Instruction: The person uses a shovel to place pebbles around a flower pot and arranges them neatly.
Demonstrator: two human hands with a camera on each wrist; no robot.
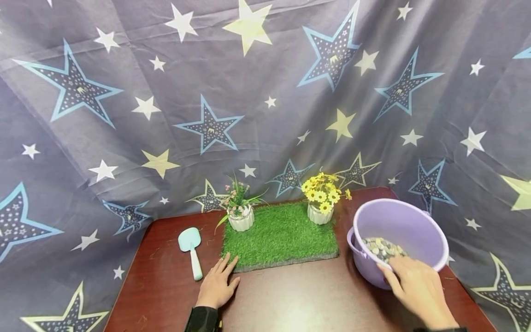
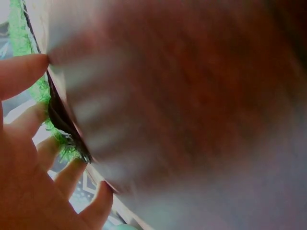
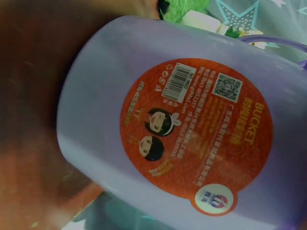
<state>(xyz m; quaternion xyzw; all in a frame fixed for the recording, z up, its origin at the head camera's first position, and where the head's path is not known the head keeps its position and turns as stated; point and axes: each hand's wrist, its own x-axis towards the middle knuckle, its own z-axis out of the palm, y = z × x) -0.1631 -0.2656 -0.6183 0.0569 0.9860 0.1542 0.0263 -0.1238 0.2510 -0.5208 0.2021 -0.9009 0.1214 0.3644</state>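
My left hand (image 1: 217,283) lies flat with fingers spread on the table, fingertips right at the front left corner of the green turf mat (image 1: 282,240). In the left wrist view its fingers (image 2: 29,74) are nearly straight and hold nothing. On the right, my right hand (image 1: 416,286) reaches over the near rim of a purple bucket (image 1: 415,221). Its thumb overlaps the rim, while its fingertips are hidden inside, close over a heap of pebbles (image 1: 379,246); I cannot tell whether they grip anything. The bucket's side bears a round orange label (image 3: 196,129).
A small shovel (image 1: 191,253) with light blue blade and white handle lies left of the mat. White pots with pink flowers (image 1: 240,214) and yellow flowers (image 1: 321,200) stand on the mat's back corners. A star-patterned curtain (image 1: 265,115) hangs behind the reddish table (image 1: 290,299).
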